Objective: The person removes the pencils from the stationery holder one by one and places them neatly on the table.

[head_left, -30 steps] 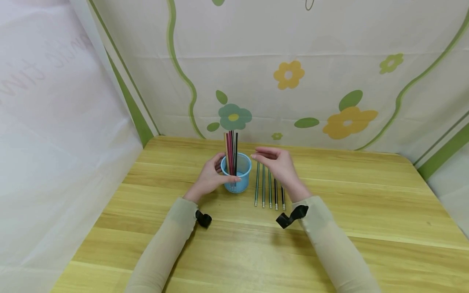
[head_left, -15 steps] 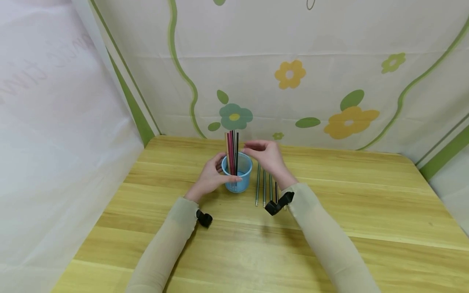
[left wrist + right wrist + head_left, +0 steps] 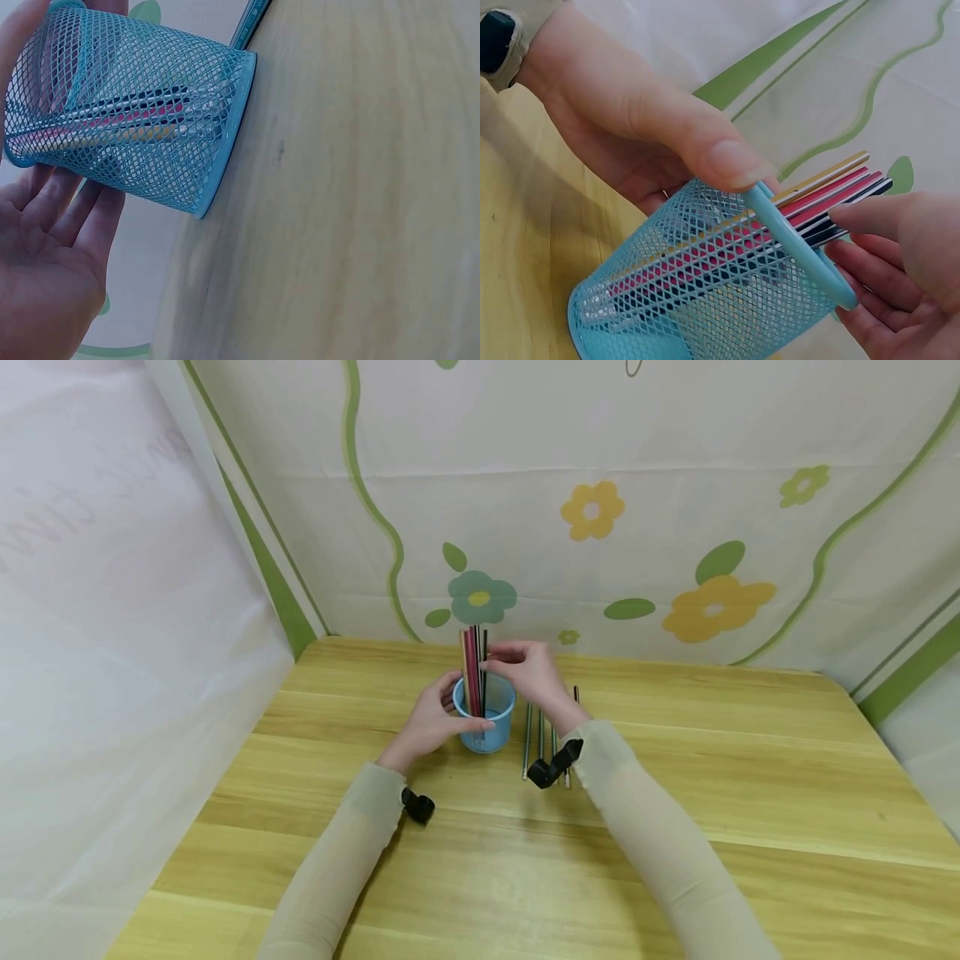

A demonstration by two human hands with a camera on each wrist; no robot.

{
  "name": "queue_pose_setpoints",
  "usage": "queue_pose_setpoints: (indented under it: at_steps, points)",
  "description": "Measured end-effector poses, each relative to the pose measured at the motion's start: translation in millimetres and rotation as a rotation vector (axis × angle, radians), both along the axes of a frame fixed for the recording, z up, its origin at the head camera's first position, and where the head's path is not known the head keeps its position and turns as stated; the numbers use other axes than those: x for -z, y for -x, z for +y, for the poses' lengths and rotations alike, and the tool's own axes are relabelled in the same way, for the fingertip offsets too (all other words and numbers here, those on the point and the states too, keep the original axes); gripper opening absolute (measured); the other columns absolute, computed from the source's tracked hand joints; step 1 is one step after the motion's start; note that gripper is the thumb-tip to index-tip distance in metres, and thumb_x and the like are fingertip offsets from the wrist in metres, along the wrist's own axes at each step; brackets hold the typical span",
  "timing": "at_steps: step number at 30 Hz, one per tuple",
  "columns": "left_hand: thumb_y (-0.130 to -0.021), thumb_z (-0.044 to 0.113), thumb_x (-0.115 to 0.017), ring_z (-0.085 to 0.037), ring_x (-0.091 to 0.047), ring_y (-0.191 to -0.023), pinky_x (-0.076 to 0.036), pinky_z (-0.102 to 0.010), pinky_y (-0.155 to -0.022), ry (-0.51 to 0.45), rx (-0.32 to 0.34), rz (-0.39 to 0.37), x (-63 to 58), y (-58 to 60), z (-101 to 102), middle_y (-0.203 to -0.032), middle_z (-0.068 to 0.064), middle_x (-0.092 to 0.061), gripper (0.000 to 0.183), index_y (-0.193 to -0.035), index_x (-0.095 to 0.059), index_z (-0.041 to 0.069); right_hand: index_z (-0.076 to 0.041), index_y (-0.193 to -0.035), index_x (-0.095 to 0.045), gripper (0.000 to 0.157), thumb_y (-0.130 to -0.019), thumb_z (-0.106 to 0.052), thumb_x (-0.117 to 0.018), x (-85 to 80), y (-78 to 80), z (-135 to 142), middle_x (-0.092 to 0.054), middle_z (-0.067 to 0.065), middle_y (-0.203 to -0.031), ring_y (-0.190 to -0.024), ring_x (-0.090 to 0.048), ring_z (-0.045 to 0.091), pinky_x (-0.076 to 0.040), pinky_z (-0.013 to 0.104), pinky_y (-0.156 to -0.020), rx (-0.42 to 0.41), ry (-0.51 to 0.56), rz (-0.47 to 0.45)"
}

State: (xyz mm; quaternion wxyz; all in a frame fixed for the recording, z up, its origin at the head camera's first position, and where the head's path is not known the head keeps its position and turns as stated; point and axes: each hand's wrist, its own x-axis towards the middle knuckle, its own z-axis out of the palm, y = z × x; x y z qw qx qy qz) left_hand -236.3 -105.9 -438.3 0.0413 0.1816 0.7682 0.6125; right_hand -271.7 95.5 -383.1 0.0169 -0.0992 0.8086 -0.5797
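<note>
A light blue mesh pencil cup (image 3: 501, 733) stands upright on the table, holding several pencils in yellow, red and black that lean toward its left side. My left hand (image 3: 429, 724) grips the cup from the left, thumb across the front and fingers behind, as the left wrist view of the cup (image 3: 142, 165) also shows. Over the cup's right rim, my right hand (image 3: 531, 677) has its thumb and fingers at a black pencil (image 3: 881, 187), seeming to pinch it near the top. The right wrist view shows the thumb on that pencil, with the other fingers behind.
Several green and black pencils (image 3: 527, 752) lie side by side on the wooden table (image 3: 750, 777) right of the cup, partly hidden under my right wrist. A fabric backdrop with flowers (image 3: 592, 510) hangs along the table's back edge.
My right hand has moved left from above the lying pencils to the pencils in the cup, and its thumb now meets a black one. My left hand has kept its hold on the cup.
</note>
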Motion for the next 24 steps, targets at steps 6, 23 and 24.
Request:
queue_pose_setpoints:
  at_steps: [6,23,24]
  points:
    - [-0.079,0.023,-0.091,-0.019,-0.057,-0.123,-0.040,-0.039,-0.110,-0.002,0.009,0.008,1.3,1.3,-0.1,-0.137,0.001,-0.057,0.075,-0.143,-0.051,0.020,-0.009,-0.125,-0.072,0.034,-0.094,-0.022,-0.077,1.6,-1.3,-2.6,-0.073,0.005,-0.112,-0.107,-0.066,0.021,-0.053,0.039,-0.093,0.022,0.004,-0.028]
    - [-0.081,0.015,-0.089,-0.025,-0.053,-0.129,-0.038,-0.042,-0.112,0.018,0.005,-0.019,0.4,2.2,1.9,-0.144,-0.009,-0.054,0.081,-0.149,-0.045,0.009,-0.010,-0.125,-0.072,0.031,-0.096,-0.020,-0.075,4.9,-5.4,-1.3,-0.073,0.005,-0.110,-0.104,-0.066,0.020,-0.054,0.039,-0.092,0.045,0.051,-0.001]
    - [-0.081,0.014,-0.088,-0.026,-0.053,-0.129,-0.037,-0.042,-0.112,0.017,0.008,-0.022,-0.3,2.0,2.0,-0.144,-0.010,-0.053,0.081,-0.149,-0.045,0.008,-0.010,-0.125,-0.072,0.030,-0.096,-0.019,-0.074,4.7,-5.8,-1.4,-0.073,0.005,-0.110,-0.104,-0.066,0.020,-0.054,0.039,-0.092,0.045,0.062,0.003]
